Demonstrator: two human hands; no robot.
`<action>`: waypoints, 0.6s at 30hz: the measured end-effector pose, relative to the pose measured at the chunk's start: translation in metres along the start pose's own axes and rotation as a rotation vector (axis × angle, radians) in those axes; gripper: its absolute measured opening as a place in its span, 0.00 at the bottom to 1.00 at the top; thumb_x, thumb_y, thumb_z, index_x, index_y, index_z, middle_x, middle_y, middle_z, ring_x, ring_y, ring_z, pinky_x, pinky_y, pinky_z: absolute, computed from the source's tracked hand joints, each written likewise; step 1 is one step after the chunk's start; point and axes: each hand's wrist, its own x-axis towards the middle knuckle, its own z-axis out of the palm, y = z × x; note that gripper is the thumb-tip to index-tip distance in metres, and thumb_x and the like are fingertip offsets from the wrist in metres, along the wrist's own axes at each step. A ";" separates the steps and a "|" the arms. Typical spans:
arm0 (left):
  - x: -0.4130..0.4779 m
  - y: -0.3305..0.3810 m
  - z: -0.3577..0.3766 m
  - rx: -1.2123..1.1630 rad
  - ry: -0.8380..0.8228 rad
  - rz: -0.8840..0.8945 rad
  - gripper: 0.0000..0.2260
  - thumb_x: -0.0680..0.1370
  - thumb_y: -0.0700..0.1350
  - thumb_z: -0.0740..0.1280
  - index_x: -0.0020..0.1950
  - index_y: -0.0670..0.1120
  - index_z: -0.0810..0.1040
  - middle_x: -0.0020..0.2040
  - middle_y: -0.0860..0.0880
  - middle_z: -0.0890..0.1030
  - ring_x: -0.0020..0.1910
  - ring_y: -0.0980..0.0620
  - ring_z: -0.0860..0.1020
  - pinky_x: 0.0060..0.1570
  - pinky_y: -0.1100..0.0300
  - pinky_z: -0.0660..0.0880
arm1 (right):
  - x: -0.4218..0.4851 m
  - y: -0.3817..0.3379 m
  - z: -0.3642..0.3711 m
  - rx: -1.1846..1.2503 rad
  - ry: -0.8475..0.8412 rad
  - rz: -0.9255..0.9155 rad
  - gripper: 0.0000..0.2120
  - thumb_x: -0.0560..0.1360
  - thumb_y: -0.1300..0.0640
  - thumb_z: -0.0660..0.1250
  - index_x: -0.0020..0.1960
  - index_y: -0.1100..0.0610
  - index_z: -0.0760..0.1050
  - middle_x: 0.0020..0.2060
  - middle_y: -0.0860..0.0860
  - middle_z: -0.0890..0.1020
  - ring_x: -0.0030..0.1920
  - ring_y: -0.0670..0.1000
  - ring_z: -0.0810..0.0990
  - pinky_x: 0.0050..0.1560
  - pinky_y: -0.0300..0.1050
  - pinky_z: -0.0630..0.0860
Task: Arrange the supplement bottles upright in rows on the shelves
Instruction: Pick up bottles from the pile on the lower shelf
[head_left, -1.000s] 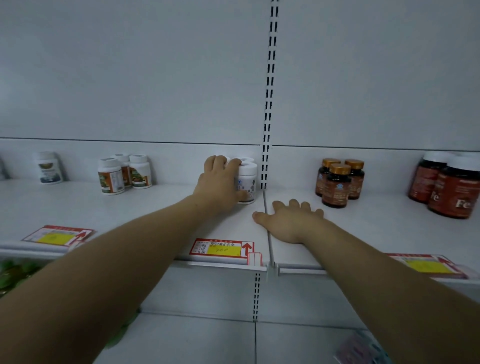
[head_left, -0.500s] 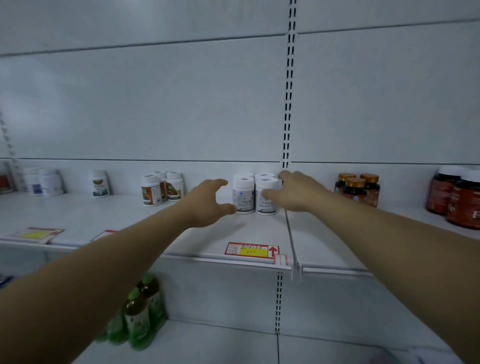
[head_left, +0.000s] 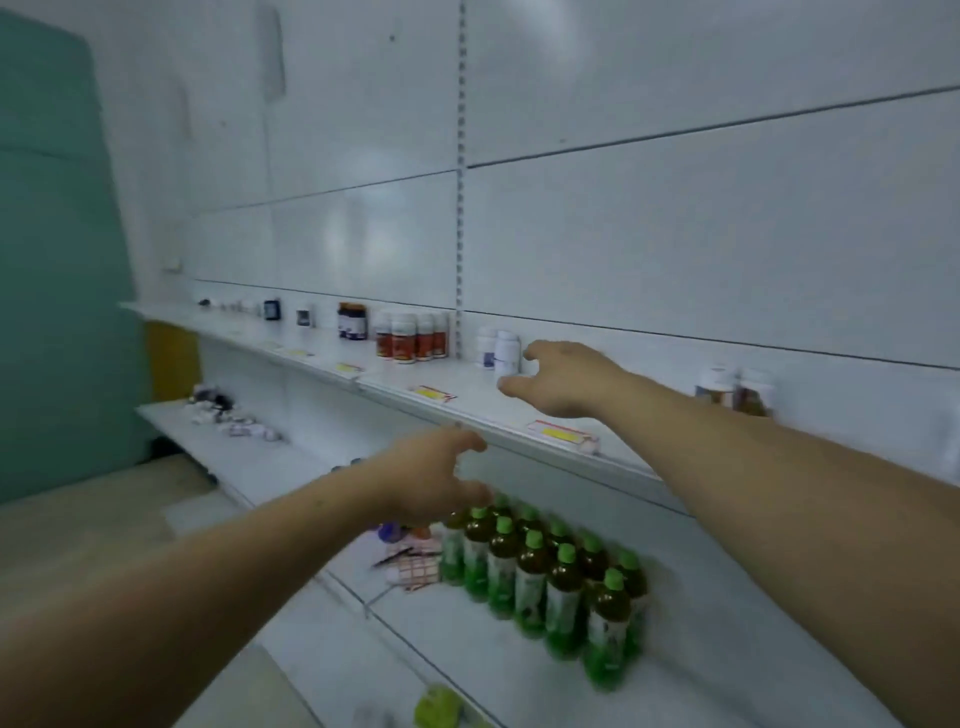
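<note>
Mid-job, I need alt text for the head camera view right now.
The right hand, fingers spread, is beside white bottles standing upright on the upper shelf; the left hand hovers open below the shelf edge. Green-capped drink bottles stand in rows on the lower shelf.

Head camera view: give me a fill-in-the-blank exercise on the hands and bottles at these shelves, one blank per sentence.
1. Nearest the white bottles is the ____ hand.
2. The drink bottles on the shelf below have ____ caps.
3. The red-labelled bottles stand to the ____ of the white bottles.
4. The left hand holds ____, its fingers loosely spread.

Missing words: right; green; left; nothing.
</note>
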 end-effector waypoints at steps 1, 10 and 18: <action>-0.010 -0.029 -0.008 0.019 0.002 -0.041 0.28 0.74 0.57 0.68 0.72 0.53 0.65 0.71 0.51 0.67 0.64 0.51 0.70 0.59 0.59 0.67 | 0.012 -0.032 0.014 0.016 -0.018 -0.042 0.36 0.73 0.32 0.58 0.73 0.51 0.61 0.73 0.52 0.64 0.68 0.55 0.67 0.58 0.49 0.67; -0.053 -0.237 -0.054 0.138 -0.011 -0.337 0.28 0.75 0.58 0.66 0.73 0.52 0.63 0.72 0.50 0.66 0.66 0.49 0.69 0.63 0.56 0.67 | 0.108 -0.245 0.132 0.105 -0.167 -0.314 0.33 0.74 0.34 0.59 0.73 0.51 0.63 0.71 0.54 0.67 0.67 0.57 0.68 0.60 0.52 0.67; 0.004 -0.410 -0.051 0.124 -0.009 -0.474 0.28 0.75 0.59 0.66 0.72 0.53 0.64 0.72 0.51 0.66 0.67 0.50 0.68 0.63 0.56 0.66 | 0.248 -0.334 0.246 0.081 -0.231 -0.406 0.31 0.75 0.36 0.58 0.72 0.51 0.63 0.70 0.53 0.69 0.66 0.56 0.69 0.59 0.51 0.69</action>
